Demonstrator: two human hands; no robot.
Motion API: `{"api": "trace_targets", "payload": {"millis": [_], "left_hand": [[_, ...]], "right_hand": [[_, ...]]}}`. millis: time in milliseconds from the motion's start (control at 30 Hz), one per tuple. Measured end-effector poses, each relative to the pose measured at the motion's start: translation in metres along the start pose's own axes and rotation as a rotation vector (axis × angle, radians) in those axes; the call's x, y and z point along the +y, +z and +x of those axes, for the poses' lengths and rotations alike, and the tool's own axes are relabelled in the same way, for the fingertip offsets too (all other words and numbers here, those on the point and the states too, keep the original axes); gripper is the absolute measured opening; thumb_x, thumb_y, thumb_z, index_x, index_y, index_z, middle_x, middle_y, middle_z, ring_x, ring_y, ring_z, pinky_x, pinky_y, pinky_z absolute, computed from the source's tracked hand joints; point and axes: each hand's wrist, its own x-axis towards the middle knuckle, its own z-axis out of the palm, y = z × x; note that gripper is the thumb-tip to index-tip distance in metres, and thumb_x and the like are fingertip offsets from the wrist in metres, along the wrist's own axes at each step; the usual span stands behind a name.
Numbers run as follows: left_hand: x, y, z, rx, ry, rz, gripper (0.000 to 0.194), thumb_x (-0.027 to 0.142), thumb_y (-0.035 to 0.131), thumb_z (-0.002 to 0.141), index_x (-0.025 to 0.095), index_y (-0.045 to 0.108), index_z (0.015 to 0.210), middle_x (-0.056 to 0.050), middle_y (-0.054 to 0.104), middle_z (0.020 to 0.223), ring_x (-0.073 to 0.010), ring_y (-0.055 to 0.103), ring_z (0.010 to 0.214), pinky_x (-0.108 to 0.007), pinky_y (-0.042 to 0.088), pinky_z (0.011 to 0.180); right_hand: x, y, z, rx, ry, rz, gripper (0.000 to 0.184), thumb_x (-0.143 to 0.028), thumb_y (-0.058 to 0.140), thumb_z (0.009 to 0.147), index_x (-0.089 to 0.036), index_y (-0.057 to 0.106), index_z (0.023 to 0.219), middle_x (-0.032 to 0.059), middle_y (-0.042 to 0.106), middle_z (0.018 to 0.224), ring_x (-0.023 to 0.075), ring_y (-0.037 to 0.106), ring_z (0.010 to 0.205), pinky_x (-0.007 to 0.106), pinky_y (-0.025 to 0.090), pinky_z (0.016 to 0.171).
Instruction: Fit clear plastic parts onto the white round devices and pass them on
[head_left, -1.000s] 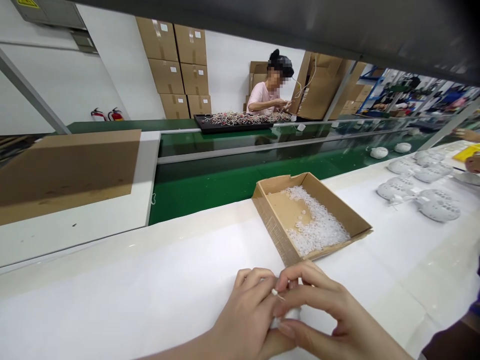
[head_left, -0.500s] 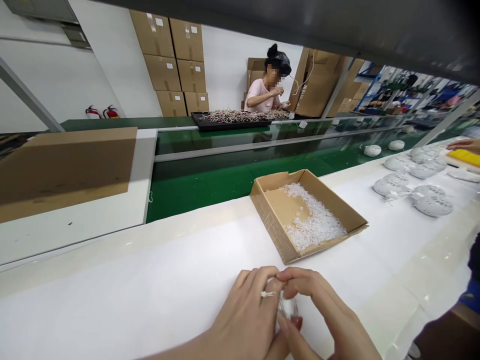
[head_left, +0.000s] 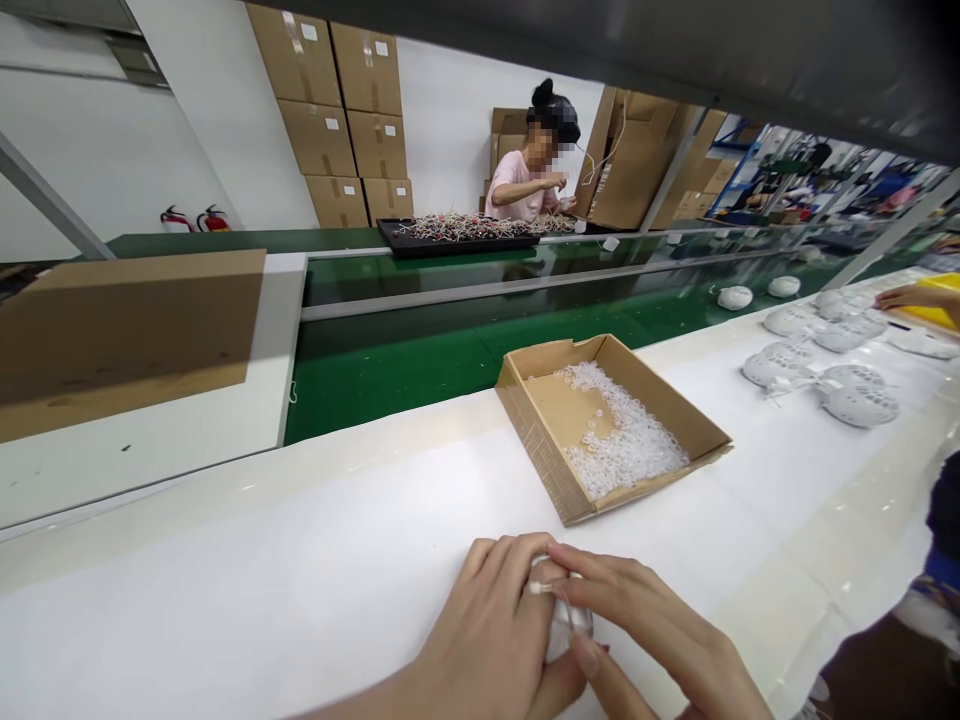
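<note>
Grip of left hand (head_left: 495, 610) closed round whitish part (head_left: 559, 638), near cardboard box (head_left: 534, 440); right hand (head_left: 667, 625) pinching same part, fingers narrow. Steady left hold, light right fingertip pressure seem best, thin wire (head_left: 567, 608) and white tip (head_left: 538, 588) unsqueezed.

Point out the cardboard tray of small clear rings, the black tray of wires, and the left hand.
cardboard tray (head_left: 534, 447): head view, side wall
black tray (head_left: 465, 246): head view, front edge
left hand (head_left: 489, 612): head view, back
</note>
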Motion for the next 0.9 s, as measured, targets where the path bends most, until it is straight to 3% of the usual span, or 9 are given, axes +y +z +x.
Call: {"api": "trace_targets", "payload": {"millis": [167, 300, 433, 500, 667, 900], "left_hand": [[0.000, 0.004, -0.001, 0.070, -0.016, -0.011, 0.017, 0.024, 0.060, 0.092, 0.018, 0.058, 0.108, -0.009, 0.065, 0.111, -0.0259, 0.062, 0.101, -0.041, 0.051, 0.083], [0.002, 0.005, -0.002, 0.058, -0.025, 0.002, 0.009, 0.024, 0.061, 0.092, 0.019, 0.058, 0.099, -0.009, 0.065, 0.111, -0.0261, 0.061, 0.102, -0.042, 0.051, 0.085], [0.002, 0.004, -0.002, 0.067, -0.010, 0.027, 0.010, 0.021, 0.059, 0.093, 0.019, 0.057, 0.102, -0.009, 0.064, 0.110, -0.0259, 0.061, 0.101, -0.041, 0.051, 0.082], [0.002, 0.004, -0.002, 0.064, 0.015, 0.044, 0.011, 0.019, 0.057, 0.093, 0.018, 0.055, 0.104, -0.011, 0.063, 0.111, -0.0265, 0.060, 0.101, -0.041, 0.051, 0.080], [-0.001, 0.005, -0.002, 0.062, 0.093, 0.068, 0.025, 0.009, 0.053, 0.086, 0.015, 0.051, 0.111, -0.014, 0.063, 0.111, -0.0277, 0.060, 0.100, -0.042, 0.051, 0.078], [0.003, 0.002, -0.005, 0.051, 0.032, 0.087, 0.031, 0.014, 0.057, 0.088, 0.017, 0.049, 0.118, -0.013, 0.064, 0.114, -0.0275, 0.061, 0.102, -0.042, 0.052, 0.081]], "right_hand": [[-0.005, -0.002, 0.001, 0.028, 0.062, 0.044, 0.035, -0.008, 0.061, 0.084, -0.026, 0.060, 0.114, 0.0041, 0.073, 0.118, 0.0177, 0.068, 0.110, 0.024, 0.060, 0.088], [-0.007, 0.002, 0.002, 0.000, 0.066, 0.083, 0.038, -0.007, 0.062, 0.083, -0.027, 0.059, 0.116, 0.0023, 0.073, 0.119, 0.0158, 0.067, 0.111, 0.021, 0.059, 0.088], [-0.007, 0.013, -0.005, 0.120, 0.146, 0.112, 0.034, -0.010, 0.058, 0.086, -0.029, 0.060, 0.115, 0.0018, 0.071, 0.121, 0.0158, 0.064, 0.115, 0.022, 0.057, 0.090], [-0.003, 0.016, -0.009, 0.127, 0.114, 0.109, 0.036, -0.010, 0.058, 0.088, -0.027, 0.060, 0.119, 0.0041, 0.071, 0.123, 0.0173, 0.064, 0.115, 0.024, 0.058, 0.089], [0.013, 0.006, -0.013, 0.002, 0.000, 0.104, 0.043, -0.010, 0.055, 0.092, -0.027, 0.057, 0.131, 0.0072, 0.072, 0.124, 0.0197, 0.065, 0.117, 0.028, 0.059, 0.092], [0.001, -0.014, 0.008, -0.049, -0.091, -0.049, 0.028, -0.014, 0.064, 0.087, -0.020, 0.066, 0.115, 0.0103, 0.077, 0.113, 0.0201, 0.073, 0.104, 0.025, 0.062, 0.086]]}}
